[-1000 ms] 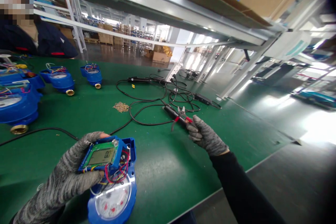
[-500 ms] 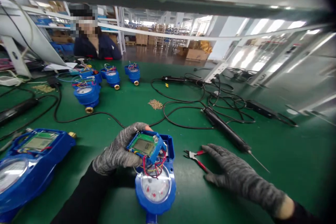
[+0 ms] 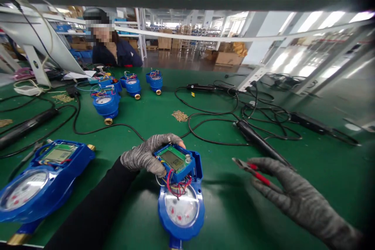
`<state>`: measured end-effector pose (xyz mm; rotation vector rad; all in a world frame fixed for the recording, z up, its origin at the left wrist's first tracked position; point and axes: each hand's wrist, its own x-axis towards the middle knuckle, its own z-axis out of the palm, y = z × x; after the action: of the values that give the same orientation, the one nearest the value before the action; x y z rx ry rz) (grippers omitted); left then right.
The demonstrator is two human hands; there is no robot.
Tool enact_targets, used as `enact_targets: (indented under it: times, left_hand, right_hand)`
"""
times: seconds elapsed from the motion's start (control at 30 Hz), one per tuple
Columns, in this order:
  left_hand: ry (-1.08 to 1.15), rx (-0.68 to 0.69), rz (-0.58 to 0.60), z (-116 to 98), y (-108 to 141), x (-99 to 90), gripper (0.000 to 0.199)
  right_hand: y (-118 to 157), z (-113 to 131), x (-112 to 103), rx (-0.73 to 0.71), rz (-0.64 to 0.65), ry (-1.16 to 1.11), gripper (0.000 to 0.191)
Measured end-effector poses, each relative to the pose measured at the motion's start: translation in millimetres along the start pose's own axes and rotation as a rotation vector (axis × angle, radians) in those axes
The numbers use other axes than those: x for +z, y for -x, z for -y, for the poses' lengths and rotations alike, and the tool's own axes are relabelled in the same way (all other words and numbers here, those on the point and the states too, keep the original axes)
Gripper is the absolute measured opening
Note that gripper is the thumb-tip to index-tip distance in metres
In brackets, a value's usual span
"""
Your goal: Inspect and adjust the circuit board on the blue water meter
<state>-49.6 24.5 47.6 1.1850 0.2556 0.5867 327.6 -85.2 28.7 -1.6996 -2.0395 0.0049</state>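
My left hand, in a grey knitted glove, grips the blue-framed display module with a green circuit board and a small screen. Red, black and yellow wires hang from it over the clear dial of a blue water meter, which lies face up under the module. To the right, my gloved right hand is closed around red-handled cutting pliers, jaws pointing left. They are raised a little over the green table.
Another blue water meter lies at left. Several more meters stand farther back. A small pile of screws, black cables and a black electric screwdriver lie ahead. A person is across the table.
My right hand has taken hold of the pliers and lifted them off the table. My left hand keeps its grip on the display module. The view has shifted slightly left.
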Motion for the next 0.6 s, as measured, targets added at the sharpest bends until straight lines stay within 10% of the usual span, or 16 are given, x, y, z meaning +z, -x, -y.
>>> enact_targets:
  times: [0.3,0.6]
  left_hand:
    - [-0.001,-0.007,-0.003,-6.1,-3.7,4.2,0.064]
    - [-0.030,-0.047,-0.046,-7.4,-3.4,7.8,0.064]
  right_hand:
    - [-98.6,104.7,-86.0,-0.806,-0.102,0.185,0.037]
    - [-129.1,134.9,-90.8,-0.849,0.056,0.235,0.037]
